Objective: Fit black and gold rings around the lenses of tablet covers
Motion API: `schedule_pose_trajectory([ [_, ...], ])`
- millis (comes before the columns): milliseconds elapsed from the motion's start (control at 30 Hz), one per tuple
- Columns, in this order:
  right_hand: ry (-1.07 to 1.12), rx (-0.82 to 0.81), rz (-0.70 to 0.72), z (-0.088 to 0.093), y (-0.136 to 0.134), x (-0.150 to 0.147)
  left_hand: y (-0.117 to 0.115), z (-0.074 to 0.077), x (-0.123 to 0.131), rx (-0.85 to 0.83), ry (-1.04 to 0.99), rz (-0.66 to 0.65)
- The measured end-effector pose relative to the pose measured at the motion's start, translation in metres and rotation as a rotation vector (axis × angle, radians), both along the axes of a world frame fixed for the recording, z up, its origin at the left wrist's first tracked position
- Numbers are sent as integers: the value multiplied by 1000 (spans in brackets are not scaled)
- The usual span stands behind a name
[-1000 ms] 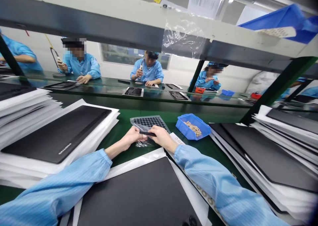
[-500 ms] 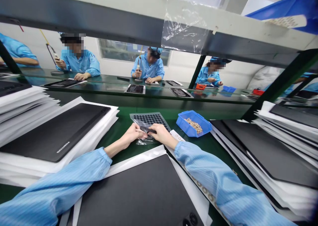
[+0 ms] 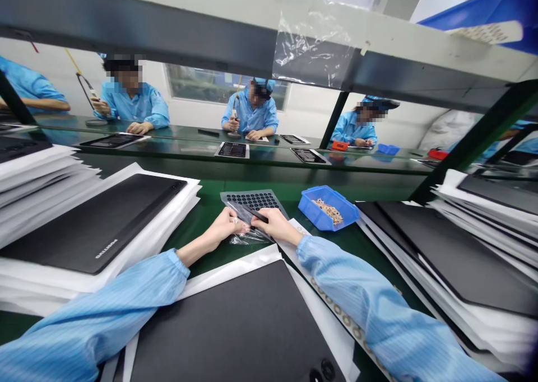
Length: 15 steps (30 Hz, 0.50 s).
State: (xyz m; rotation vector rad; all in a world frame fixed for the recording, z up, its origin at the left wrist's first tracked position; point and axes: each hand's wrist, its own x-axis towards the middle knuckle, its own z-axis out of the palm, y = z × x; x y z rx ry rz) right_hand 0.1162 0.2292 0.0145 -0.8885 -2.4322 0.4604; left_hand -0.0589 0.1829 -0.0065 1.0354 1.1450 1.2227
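My left hand (image 3: pixel 225 227) pinches the near left edge of a clear plastic sheet (image 3: pixel 252 237) bearing rows of small black ring-shaped pieces (image 3: pixel 256 200). In my right hand (image 3: pixel 275 225) are slim black tweezers (image 3: pixel 259 216), held slantwise over the sheet close to my left fingertips. The tips of the tweezers are too small to make out. Nearer to me, a dark flat panel (image 3: pixel 235 326) with two round camera rings (image 3: pixel 327 369) at its lower right corner lies on white paper sheets.
A blue bin (image 3: pixel 323 222) of small tan pieces stands right of the sheet. Stacks of dark panels with white paper rise at left (image 3: pixel 96 219) and right (image 3: pixel 471 253). A shelf beam (image 3: pixel 189 40) crosses above. Co-workers in blue sit across the bench.
My right hand has shifted slightly right, and the tweezers now slant differently over the sheet. My left hand keeps its place. The co-worker at far right has lowered their hands.
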Motion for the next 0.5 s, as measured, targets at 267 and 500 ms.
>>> schedule_pose_trajectory([
  [267, 20, -177, 16, 2, 3, 6, -1, 2, 0, -11, 17, -6],
  [500, 34, -271, 75, 0, 8, 13, -1, 4, 0, -22, 16, -12],
])
